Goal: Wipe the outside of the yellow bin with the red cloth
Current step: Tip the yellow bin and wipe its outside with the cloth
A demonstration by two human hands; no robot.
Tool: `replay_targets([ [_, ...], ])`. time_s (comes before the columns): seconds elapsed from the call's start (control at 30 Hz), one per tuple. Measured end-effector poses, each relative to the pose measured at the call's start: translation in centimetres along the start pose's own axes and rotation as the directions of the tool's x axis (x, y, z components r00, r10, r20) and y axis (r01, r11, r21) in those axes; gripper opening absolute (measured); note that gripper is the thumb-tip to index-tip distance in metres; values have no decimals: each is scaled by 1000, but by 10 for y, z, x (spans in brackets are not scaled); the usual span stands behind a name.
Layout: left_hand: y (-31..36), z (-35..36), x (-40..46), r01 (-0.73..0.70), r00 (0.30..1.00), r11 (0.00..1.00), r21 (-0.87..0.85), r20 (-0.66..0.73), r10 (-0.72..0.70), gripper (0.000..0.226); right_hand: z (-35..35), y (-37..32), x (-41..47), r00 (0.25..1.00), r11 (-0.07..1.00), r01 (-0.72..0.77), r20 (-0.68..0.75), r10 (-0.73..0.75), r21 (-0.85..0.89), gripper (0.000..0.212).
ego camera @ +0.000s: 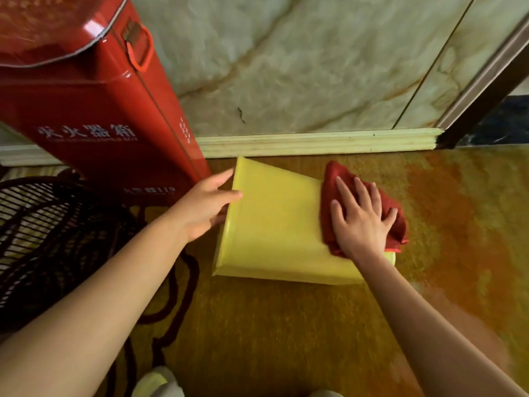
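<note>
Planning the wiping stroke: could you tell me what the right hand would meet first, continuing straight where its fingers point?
Past the far edge of the yellow bin, the right hand with its red cloth probably reaches the skirting board.

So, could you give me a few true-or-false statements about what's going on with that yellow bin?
1. The yellow bin stands upright. False: it lies on its side on the floor.
2. The right hand presses the red cloth flat on the bin. True.
3. The left hand holds a second cloth. False: it holds nothing and touches the bin's left end.
4. A red box stands left of the bin. True.
</note>
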State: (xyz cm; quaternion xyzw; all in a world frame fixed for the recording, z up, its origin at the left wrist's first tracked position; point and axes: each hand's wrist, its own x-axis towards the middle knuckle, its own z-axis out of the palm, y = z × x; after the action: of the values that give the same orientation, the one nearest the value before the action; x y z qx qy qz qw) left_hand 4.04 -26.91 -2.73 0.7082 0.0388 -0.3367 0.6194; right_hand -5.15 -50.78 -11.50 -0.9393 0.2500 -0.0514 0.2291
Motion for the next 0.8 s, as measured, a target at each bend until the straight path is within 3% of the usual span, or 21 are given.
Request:
replay_targets([
  [0.07,-9,1,-11,-21,988,998,64,152,11,61,-3,7,11,1000,999,-22,3,22,32,49],
  [0.1,-18,2,-19,-65,978,975,211,209,20,58,-5,9,14,1000,998,-24,8,24,51,50],
  [0.17,-35,6,-35,-203,964,839,504,253,81,40,-10,13,16,1000,997,-25,11,24,70,51],
  [0.23,-43,10,-45,-275,960,748,604,220,175,29,-10,14,13,1000,997,-15,14,14,70,48],
  [0.37,-23,19,-39,-343,939,750,565,209,272,26,-14,-13,3,999,993,-32,20,30,113,51],
  [0.43,-7,32,-33,-365,931,762,535,213,297,27,-17,-38,-6,993,981,115,-39,-111,154,53],
  [0.5,7,44,-25,-342,939,841,419,192,286,27,-23,-58,-13,954,934,297,-103,-282,198,52],
  [0.6,25,44,-14,-288,952,900,326,197,234,24,-28,-58,-8,911,883,411,-141,-388,228,49],
  [0.7,34,30,-5,-195,974,928,318,176,144,23,-19,-32,3,934,909,348,-166,-316,229,54],
  [0.8,41,24,7,-115,986,963,244,144,81,22,-10,-2,12,985,964,128,-145,-96,234,62],
])
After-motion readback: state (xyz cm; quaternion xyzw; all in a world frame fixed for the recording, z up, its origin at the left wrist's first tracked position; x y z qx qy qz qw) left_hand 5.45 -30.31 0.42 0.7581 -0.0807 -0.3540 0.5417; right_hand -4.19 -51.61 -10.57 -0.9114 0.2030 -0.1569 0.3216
